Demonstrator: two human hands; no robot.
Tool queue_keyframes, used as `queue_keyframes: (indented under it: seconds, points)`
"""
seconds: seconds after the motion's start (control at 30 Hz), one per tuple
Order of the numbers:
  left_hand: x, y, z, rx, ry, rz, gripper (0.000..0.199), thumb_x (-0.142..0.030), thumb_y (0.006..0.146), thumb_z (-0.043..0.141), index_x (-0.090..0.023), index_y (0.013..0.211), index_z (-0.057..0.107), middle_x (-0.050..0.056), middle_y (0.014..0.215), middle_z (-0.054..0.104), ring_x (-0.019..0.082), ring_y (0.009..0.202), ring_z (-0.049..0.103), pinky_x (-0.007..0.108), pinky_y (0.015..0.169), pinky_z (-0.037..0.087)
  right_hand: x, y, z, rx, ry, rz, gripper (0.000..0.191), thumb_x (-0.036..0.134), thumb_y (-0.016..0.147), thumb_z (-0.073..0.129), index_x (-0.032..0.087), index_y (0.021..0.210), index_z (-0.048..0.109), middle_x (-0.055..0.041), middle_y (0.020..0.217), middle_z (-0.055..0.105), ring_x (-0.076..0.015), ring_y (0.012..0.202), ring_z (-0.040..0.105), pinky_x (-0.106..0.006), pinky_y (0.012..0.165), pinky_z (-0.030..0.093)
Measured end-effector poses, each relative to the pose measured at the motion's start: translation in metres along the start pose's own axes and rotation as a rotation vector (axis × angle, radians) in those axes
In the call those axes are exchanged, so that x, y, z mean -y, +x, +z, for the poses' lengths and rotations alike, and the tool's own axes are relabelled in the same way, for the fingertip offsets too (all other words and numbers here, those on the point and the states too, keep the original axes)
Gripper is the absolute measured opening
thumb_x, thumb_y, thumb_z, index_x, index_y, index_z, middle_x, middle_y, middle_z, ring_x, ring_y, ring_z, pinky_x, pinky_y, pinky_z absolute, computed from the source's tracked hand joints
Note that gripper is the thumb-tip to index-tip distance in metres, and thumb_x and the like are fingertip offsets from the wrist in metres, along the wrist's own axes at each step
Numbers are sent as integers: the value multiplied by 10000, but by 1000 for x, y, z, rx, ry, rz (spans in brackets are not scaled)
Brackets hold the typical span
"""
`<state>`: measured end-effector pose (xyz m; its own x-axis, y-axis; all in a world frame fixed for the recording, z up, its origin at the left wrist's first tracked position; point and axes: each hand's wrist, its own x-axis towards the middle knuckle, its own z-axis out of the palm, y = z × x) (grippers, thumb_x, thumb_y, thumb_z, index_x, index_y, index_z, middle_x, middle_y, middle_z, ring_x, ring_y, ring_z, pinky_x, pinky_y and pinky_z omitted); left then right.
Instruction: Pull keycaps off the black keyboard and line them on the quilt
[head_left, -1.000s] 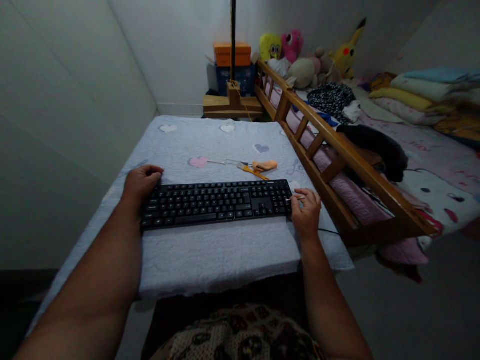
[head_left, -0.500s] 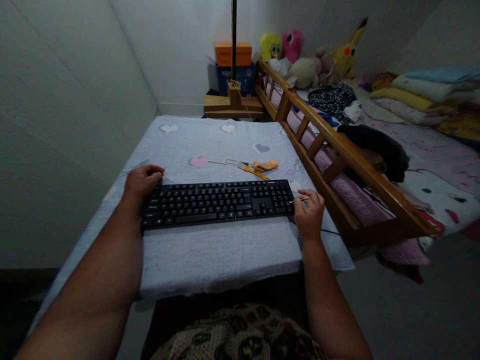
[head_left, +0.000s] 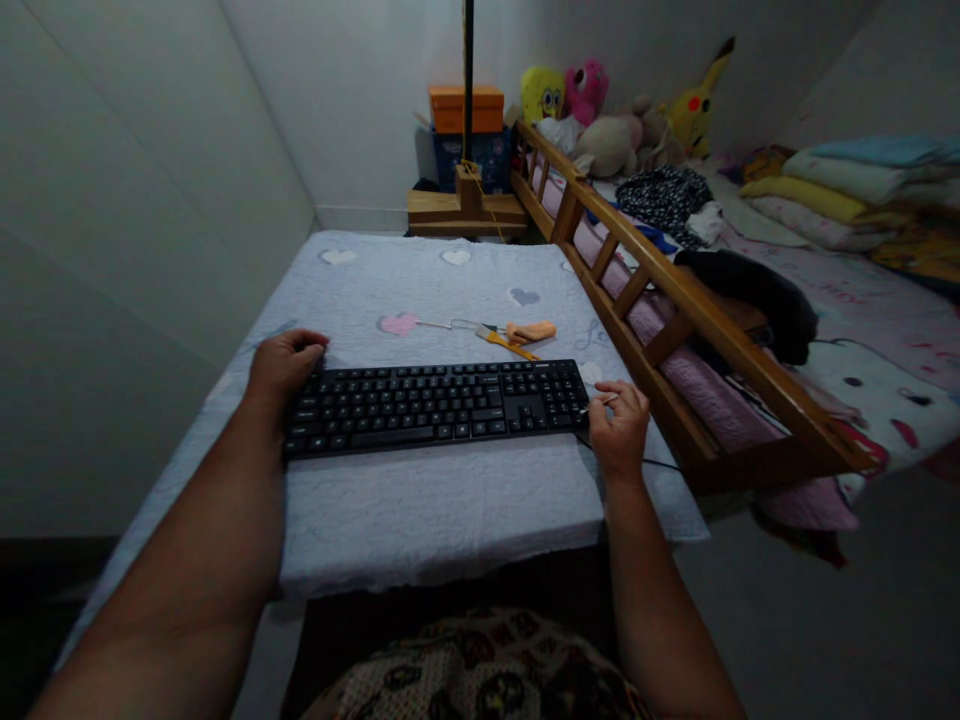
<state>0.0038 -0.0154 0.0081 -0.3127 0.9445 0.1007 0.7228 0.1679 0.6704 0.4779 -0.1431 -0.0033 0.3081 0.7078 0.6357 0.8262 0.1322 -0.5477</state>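
A black keyboard (head_left: 435, 405) lies flat on the cloth-covered table (head_left: 442, 500). At its left end, my left hand (head_left: 283, 365) rests with thumb and fingers together against the upper left corner; its fingertips are partly hidden. My right hand (head_left: 619, 425) is closed on a thin pale stick (head_left: 606, 401), whose tip points at the number keys on the right edge. Behind the keyboard lie a yellow-handled brush (head_left: 510, 345) and a tool with an orange handle (head_left: 532, 331) and a thin bent metal wire.
A wooden bed rail (head_left: 675, 290) runs along the table's right side, with a bed, folded bedding (head_left: 862, 185) and plush toys beyond. An orange box (head_left: 466, 108) and a wooden stand (head_left: 469, 208) are behind the table. A black cable leaves the keyboard at right.
The stick's tip in my right hand has shifted slightly downward along the keyboard's right edge. My left hand and the keyboard have not visibly moved.
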Motion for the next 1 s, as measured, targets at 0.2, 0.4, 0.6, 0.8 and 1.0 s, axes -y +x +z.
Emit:
queue_keyframes:
  seconds: [0.2,0.4,0.6,0.8,1.0]
  points:
    - [2,1,1,4,-5,-19,417,-358,658,572,-162,985,740,41,874,702,220,831,603,356,889,491,1,1,-1,14,26,7,163,206,815,533,224,671,607,-84,962,722,-278,1049,593,-519,1037,413]
    - [0,0,0,5,-5,-24,414,-369,659,570,-165,979,738,43,871,698,226,818,599,369,876,502,4,0,-1,50,46,-20,146,220,824,548,228,702,627,-78,980,719,-280,1099,578,-512,1048,412]
    - [-1,0,-1,16,4,-19,417,-365,660,568,-159,983,733,40,882,700,222,830,596,347,862,488,7,-2,0,71,63,-39,145,224,834,543,227,726,641,-75,995,718,-282,1132,560,-526,1071,396]
    - [1,1,0,9,1,-31,417,-361,668,569,-161,993,736,36,883,702,214,816,596,342,863,486,6,-2,1,97,62,-56,152,227,841,542,228,723,637,-73,1005,719,-276,1120,567,-520,1060,402]
    - [2,2,1,6,-8,-19,405,-356,666,580,-159,982,739,42,887,711,217,816,603,342,863,491,2,0,0,67,58,-44,155,224,839,544,226,706,624,-78,1003,720,-281,1097,581,-529,1056,409]
